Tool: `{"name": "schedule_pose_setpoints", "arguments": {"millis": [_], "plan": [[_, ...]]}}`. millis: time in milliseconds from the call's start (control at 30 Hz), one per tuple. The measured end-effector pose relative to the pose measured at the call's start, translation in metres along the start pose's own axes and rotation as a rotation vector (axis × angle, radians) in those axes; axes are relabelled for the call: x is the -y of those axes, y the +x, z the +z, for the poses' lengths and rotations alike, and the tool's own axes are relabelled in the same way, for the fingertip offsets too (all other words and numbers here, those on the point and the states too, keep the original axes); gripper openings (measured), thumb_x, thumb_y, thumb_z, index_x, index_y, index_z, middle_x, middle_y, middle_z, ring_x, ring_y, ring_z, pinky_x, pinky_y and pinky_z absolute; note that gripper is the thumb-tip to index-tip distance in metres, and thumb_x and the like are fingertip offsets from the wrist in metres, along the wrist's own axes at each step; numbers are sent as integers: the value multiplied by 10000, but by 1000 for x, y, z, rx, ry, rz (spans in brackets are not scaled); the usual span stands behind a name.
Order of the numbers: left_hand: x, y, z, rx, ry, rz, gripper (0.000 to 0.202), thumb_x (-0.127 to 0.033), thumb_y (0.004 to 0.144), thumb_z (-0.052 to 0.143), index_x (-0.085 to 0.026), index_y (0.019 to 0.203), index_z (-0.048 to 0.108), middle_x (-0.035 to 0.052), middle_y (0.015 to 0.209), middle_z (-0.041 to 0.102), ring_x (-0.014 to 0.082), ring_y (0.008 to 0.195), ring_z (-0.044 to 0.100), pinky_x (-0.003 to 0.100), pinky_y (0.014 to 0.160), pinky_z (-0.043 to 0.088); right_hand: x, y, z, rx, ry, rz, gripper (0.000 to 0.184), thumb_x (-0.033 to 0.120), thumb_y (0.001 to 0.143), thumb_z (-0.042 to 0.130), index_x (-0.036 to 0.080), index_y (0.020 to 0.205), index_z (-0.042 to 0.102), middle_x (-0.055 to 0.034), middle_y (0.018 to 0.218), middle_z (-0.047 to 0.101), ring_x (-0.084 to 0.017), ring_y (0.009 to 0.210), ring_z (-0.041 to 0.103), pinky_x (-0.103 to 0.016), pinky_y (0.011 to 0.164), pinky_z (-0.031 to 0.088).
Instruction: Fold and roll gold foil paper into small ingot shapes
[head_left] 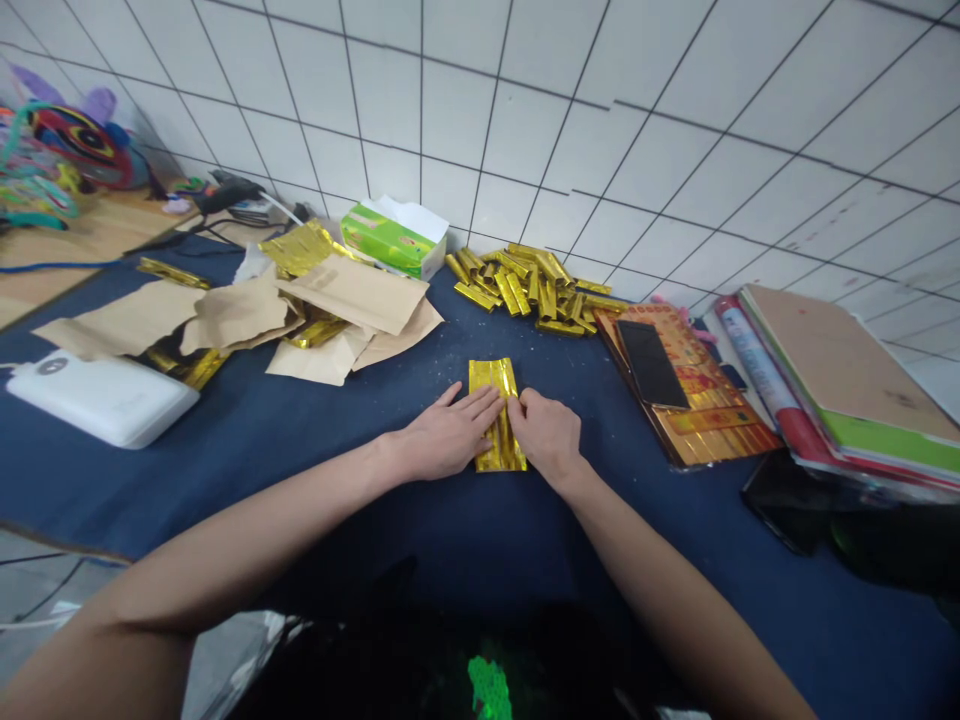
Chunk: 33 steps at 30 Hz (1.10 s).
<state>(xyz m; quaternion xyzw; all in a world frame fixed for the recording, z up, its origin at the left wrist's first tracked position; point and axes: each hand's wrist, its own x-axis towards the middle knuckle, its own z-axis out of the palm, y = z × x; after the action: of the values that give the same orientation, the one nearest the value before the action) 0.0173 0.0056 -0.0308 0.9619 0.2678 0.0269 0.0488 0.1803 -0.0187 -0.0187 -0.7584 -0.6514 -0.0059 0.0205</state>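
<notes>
A creased sheet of gold foil paper [501,452] lies on the dark blue cloth in front of me. My left hand [452,432] rests flat across its left side, fingers stretched out toward the right. At the sheet's right edge my right hand [547,430] is curled closed, with thumb and forefinger pinching the foil. The two hands nearly meet over the middle of the paper and cover part of it. Beyond them, close to the wall, sits a pile of small folded gold foil pieces [525,285].
Torn brown paper [360,290] and a white power bank [101,395] lie at left, with a green tissue pack [394,240] behind. To the right, a phone [651,362] rests on orange-gold packets [720,425] beside stacked books [855,360]. A tiled wall [465,90] bounds the back.
</notes>
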Motion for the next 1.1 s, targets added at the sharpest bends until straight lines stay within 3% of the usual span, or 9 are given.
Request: {"name": "schedule_pose_setpoints", "arguments": {"millis": [67,167,267,400,600,1100], "plan": [[1,0,0,0,4,3,515,-329,915,263,-94,1374,262,136,1459,246,214,1360,178,447,1080,151,-1,-1,1,-83,33,-33,282,351,870,379,181,866,604,-84,798,675,-208,729,630,-290,632,413],[0,0,-1,-2,0,3,511,-330,912,273,-88,1362,284,144,1456,251,215,1360,180,438,1080,155,-5,-1,2,-249,51,-218,343,293,865,390,141,1135,536,-142,1194,571,-258,1112,503,-373,883,376],[-1,1,-2,0,-3,-6,507,-319,911,279,-83,1360,285,144,1456,253,216,1359,182,428,1082,158,-9,1,5,-196,21,-395,419,219,889,303,147,1278,439,-103,1409,375,-265,1318,259,-493,1025,215],[-3,1,-3,4,4,-29,528,-311,908,291,-68,1374,245,153,1460,234,223,1359,179,419,1082,162,-13,4,8,-54,8,-433,439,214,903,244,162,1297,431,-70,1428,349,-272,1337,218,-567,1025,176],[-4,1,-1,-1,13,-42,535,-323,914,251,-57,1378,234,161,1467,207,239,1362,162,447,1082,147,-10,3,7,-70,15,-415,453,234,906,233,139,1311,412,-55,1453,297,-264,1351,178,-567,1033,180],[-6,1,0,-11,-19,-53,612,-395,900,275,-49,1394,167,165,1468,202,254,1363,153,481,1077,140,-9,3,11,-36,32,-384,464,213,892,238,134,1314,412,-62,1440,322,-269,1344,199,-564,1031,193]]}}
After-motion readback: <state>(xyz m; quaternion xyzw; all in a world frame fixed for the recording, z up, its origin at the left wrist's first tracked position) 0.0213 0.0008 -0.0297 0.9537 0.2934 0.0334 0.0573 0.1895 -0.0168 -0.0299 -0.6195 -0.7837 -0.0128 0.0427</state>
